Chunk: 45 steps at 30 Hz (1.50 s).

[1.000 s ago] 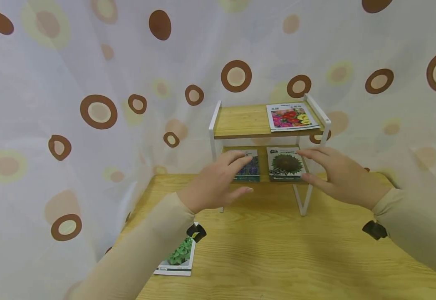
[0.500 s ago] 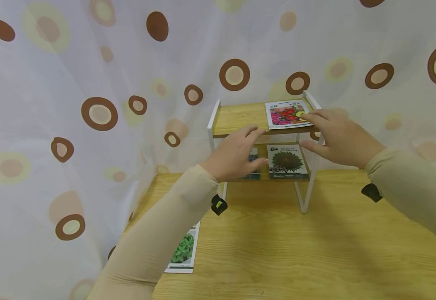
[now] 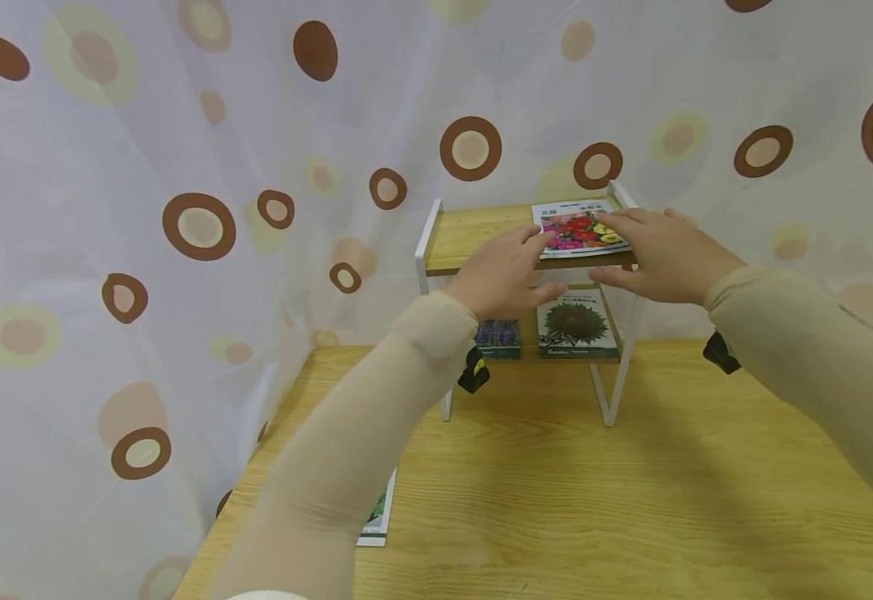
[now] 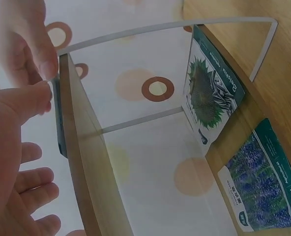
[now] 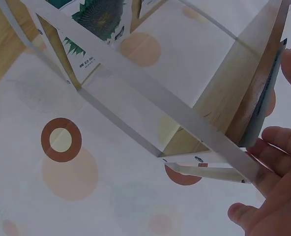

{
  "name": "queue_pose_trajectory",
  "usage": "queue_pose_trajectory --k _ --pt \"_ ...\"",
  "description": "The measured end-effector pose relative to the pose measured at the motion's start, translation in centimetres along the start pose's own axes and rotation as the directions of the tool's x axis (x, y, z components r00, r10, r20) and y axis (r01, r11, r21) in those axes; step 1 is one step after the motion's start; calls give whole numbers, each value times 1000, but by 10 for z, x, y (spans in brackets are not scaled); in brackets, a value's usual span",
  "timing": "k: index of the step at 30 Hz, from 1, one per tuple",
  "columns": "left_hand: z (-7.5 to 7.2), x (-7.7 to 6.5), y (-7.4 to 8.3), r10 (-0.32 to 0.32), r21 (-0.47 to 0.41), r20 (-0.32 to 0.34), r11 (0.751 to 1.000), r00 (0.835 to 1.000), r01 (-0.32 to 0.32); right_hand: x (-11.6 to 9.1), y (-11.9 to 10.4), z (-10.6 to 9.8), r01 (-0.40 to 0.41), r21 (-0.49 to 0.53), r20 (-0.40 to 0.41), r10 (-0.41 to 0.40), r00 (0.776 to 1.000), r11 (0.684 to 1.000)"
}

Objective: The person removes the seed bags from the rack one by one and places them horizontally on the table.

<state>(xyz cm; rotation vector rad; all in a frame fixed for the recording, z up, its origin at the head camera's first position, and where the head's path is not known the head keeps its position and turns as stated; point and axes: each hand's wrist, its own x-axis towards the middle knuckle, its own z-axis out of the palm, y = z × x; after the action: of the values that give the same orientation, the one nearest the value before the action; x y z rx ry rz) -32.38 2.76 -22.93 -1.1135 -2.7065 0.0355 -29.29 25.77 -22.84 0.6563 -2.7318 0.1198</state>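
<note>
Hanging behind everything is a white sheet printed with brown rings point(image 3: 256, 100), and in front of it spreads a yellow wood-grain bench point(image 3: 526, 492). Toward the back edge of the bench stands a two-tier shelf with wooden boards and a white metal frame point(image 3: 466, 223).

Both arms have just risen and closed in. The left hand point(image 3: 500, 271) has moved up and rightward to the front edge of the upper board, and the right hand point(image 3: 676, 254) has come slightly left, over that board's front right corner. Between them, at the right end of the upper board and along its front edge, lies a flat white packet with red, pink and yellow flowers point(image 3: 575, 229), unmoved. Judging by this, the work now centres on that packet rather than the lower tier. Neither hand grasps it: the fingers are loosely extended, and whether the tips touch it I cannot tell.

On the lower board, a white packet with a dark sunflower head point(image 3: 575, 323) sits at the right, and a purple-flowered packet point(image 3: 498, 335) at the left. A green-leaf packet point(image 3: 376, 533), now more hidden by the left sleeve point(image 3: 346, 425), lies near the bench's left edge.
</note>
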Motion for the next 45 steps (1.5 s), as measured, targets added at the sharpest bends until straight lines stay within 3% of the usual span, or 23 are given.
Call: queue_pose_trajectory --k 4,9,15,21,33,45 --pt "5 10 2 -42 18 28 999 999 42 3 5 2 -20 9 34 20 999 1000" --pt "9 18 3 -84 -23 82 996 993 86 6 8 4 -10 12 50 9 999 1000" --pt "12 24 1 -96 -91 112 990 989 106 13 10 6 -25 -6 93 25 995 1000" --pt "16 29 0 -83 -95 106 991 991 93 19 11 8 -39 -30 137 42 990 999" --pt "20 35 0 -86 52 133 995 987 80 23 3 4 -53 -44 195 60 979 998" --pt "18 36 4 -95 109 148 991 984 79 24 8 8 -35 -77 201 50 978 996"
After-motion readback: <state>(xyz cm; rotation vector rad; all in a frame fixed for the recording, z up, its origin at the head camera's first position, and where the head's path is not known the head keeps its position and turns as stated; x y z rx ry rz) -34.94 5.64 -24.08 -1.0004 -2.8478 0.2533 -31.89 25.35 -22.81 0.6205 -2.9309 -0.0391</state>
